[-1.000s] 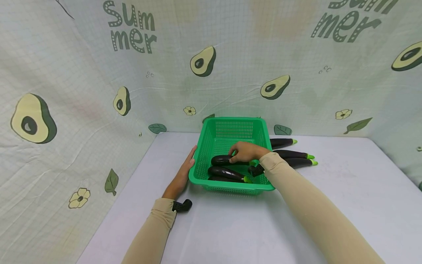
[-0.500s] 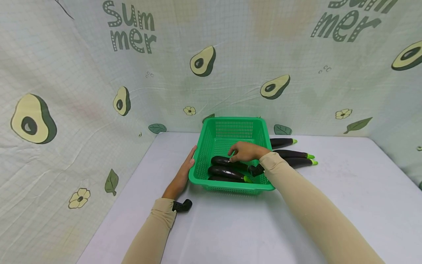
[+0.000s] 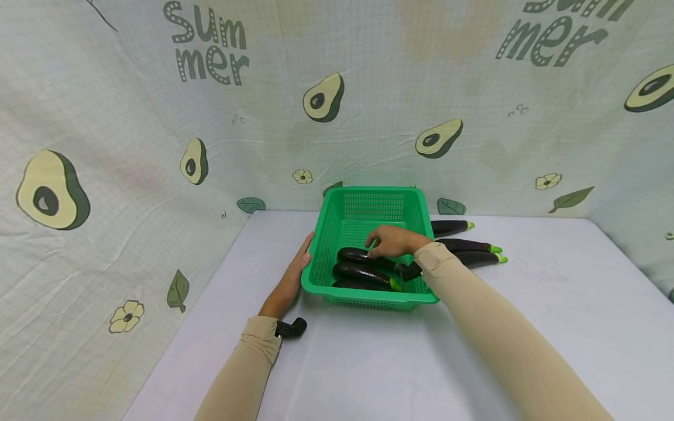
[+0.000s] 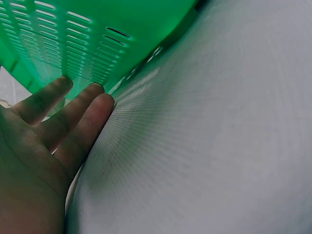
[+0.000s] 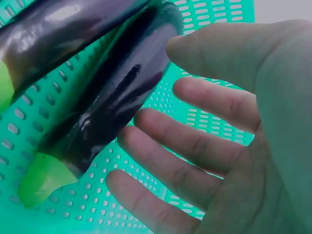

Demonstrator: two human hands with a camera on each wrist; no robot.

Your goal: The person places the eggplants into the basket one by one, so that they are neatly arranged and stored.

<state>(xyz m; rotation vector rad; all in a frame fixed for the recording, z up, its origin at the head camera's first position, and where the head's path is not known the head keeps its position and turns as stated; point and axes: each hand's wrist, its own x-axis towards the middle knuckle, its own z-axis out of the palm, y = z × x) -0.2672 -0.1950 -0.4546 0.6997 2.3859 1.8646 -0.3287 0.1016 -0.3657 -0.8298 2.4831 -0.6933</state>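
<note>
Avocado-print cloth (image 3: 368, 166) backs a white table (image 3: 337, 362). Green basket (image 3: 379, 296) sits on the table; three eggplants lie inside, side by side, toward its near end. Left hand (image 3: 295, 273): fingers extended against the basket's left outer wall, not gripping. Right hand (image 3: 392, 241): inside the basket, fingers spread and loose around the farthest inside eggplant (image 3: 351, 255), not clasping; whether the thumb touches it, cannot tell. Three more eggplants (image 3: 468, 245) lie on the table just right of the basket.
</note>
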